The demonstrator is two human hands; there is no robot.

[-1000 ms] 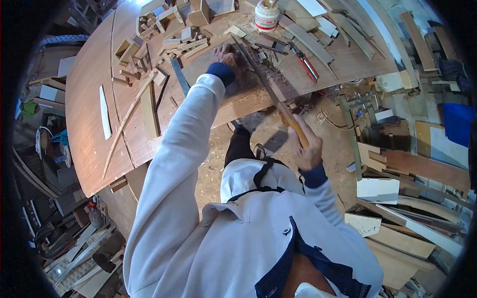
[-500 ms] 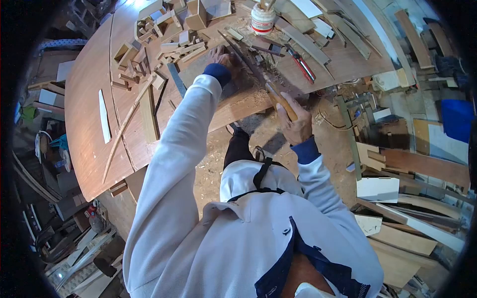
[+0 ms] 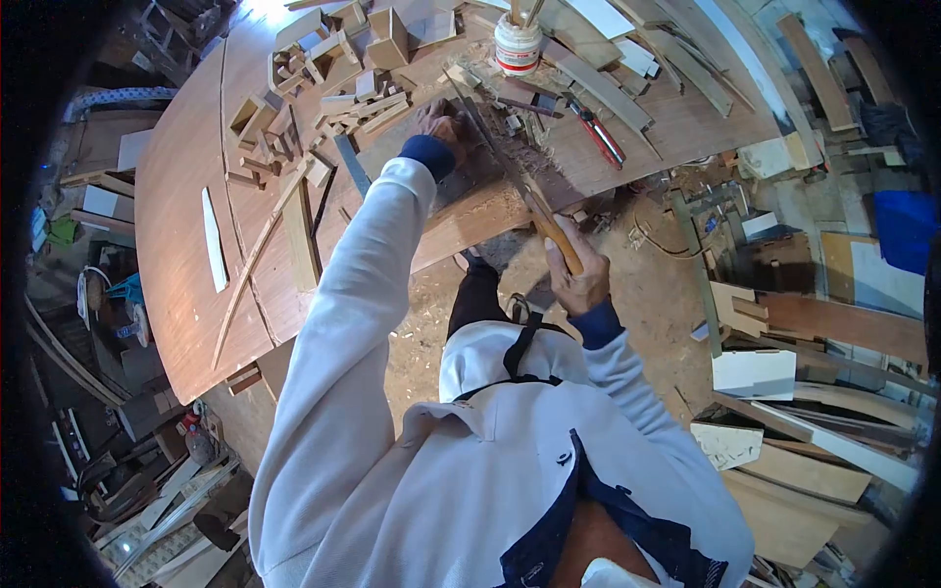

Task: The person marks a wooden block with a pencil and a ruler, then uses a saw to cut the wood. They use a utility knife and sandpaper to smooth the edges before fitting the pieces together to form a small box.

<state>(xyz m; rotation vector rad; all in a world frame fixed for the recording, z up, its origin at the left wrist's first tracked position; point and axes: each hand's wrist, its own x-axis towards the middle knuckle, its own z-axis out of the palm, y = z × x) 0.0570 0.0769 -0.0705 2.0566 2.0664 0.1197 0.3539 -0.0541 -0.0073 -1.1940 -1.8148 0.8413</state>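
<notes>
My right hand [image 3: 580,272] is wrapped round the wooden handle of a long, thin-bladed saw [image 3: 498,152], whose dark blade slants up and left over the table. My left hand [image 3: 441,125] rests low on a dark board [image 3: 470,181] near the table's front edge, left of the blade. Its fingers are bent, and what lies under them is hidden. Sawdust and shavings lie around the blade. Red-handled pliers [image 3: 600,139] lie to the right, and a white jar [image 3: 518,47] holding sticks stands beyond the saw's tip.
The wooden table [image 3: 176,245] carries small wooden frames [image 3: 250,122], stacked offcuts [image 3: 377,108], a white strip [image 3: 214,240] and a long thin lath [image 3: 253,269]. Planks [image 3: 833,323] are piled on the floor at the right. Clutter lies at the left below the table.
My right hand has moved down slightly, drawing the saw back toward me. My left hand stays on the board. The whole view has shifted a little.
</notes>
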